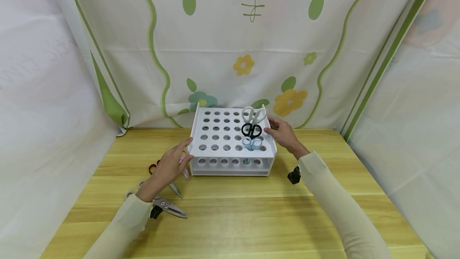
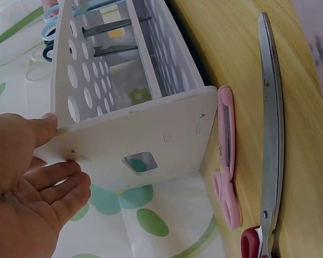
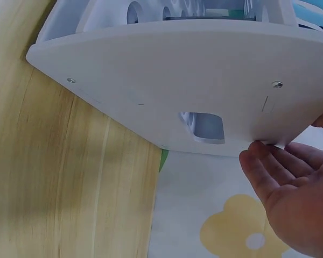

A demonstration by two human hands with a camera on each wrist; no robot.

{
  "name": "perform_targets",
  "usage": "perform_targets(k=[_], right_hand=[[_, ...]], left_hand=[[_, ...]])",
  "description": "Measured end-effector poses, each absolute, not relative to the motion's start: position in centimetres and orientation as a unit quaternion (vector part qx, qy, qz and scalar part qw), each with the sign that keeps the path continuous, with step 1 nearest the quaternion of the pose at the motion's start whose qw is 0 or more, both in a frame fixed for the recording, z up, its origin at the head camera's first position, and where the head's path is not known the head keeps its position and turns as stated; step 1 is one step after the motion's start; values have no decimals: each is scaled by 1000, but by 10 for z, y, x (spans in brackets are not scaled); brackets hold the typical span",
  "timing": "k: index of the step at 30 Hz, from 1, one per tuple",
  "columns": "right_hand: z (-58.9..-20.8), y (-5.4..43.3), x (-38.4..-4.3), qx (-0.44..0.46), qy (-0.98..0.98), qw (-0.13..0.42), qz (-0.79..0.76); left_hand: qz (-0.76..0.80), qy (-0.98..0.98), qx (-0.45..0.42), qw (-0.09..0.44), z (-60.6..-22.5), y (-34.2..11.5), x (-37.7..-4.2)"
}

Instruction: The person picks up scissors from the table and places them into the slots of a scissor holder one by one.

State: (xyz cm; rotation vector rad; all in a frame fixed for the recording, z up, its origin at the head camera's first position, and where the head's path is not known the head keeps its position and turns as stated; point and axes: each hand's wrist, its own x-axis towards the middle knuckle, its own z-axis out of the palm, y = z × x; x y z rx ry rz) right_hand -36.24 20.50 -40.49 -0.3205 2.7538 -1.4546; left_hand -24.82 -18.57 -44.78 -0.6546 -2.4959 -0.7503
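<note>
Ahead, at twelve o'clock, rack with three scissors. Left hand at its eight, right hand at three, gripping sides. Seemingly steadying step; next likely needs even pressure.

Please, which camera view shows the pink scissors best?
The left wrist view: there the pink scissors lie uncovered beside the white rack, seen from handles to tip. In the head view, the left hand hides part of them. The right wrist view does not show them.
</note>
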Motion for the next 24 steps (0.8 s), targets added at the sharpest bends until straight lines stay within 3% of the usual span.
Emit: perform_targets(k=[24], right_hand=[[-413, 203, -361, -86, 867, -9, -491]], left_hand=[[-271, -907, -234, 222, -445, -185, -248]])
